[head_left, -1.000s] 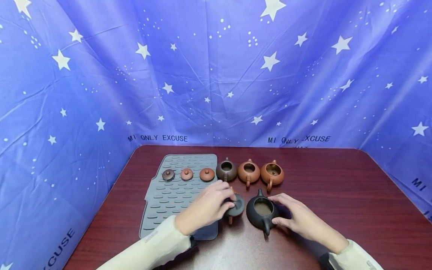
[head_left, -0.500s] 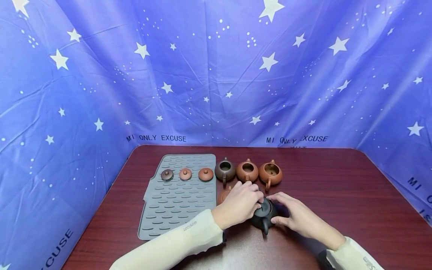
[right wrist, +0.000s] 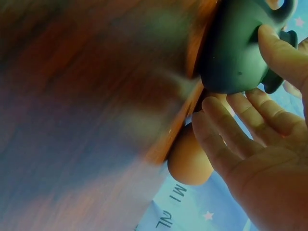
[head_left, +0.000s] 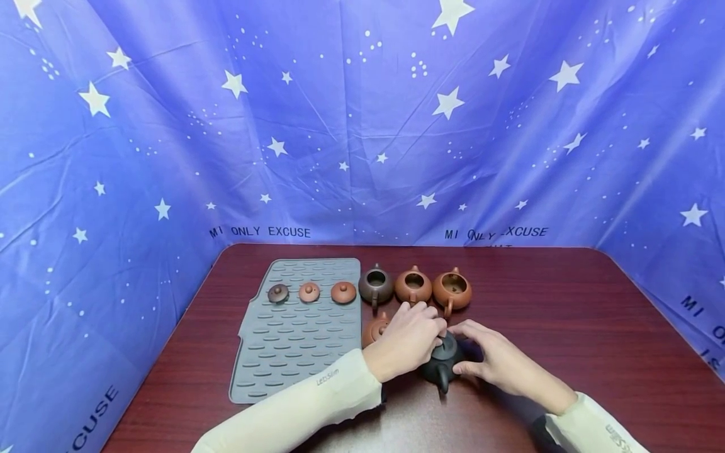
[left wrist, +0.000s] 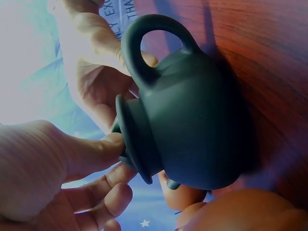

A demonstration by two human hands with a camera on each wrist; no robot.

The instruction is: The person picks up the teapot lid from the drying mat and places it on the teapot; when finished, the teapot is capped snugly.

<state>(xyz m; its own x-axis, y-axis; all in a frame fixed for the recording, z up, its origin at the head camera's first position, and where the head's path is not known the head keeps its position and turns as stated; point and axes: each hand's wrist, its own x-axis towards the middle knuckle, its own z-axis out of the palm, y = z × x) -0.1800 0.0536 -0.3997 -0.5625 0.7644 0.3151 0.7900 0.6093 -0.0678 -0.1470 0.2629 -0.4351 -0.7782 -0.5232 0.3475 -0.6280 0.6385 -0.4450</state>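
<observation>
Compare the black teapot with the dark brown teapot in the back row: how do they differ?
Lid: the black teapot has a lid at its mouth, pinched by the left hand; the brown teapot stands uncovered.
Contact: the right hand touches the black teapot; neither hand touches the brown teapot.
Size: the black teapot looks larger than the brown teapot.
Both are dark, with the handle on the near side.

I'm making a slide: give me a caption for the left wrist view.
Left hand pinching the lid at the dark teapot's mouth.
</observation>
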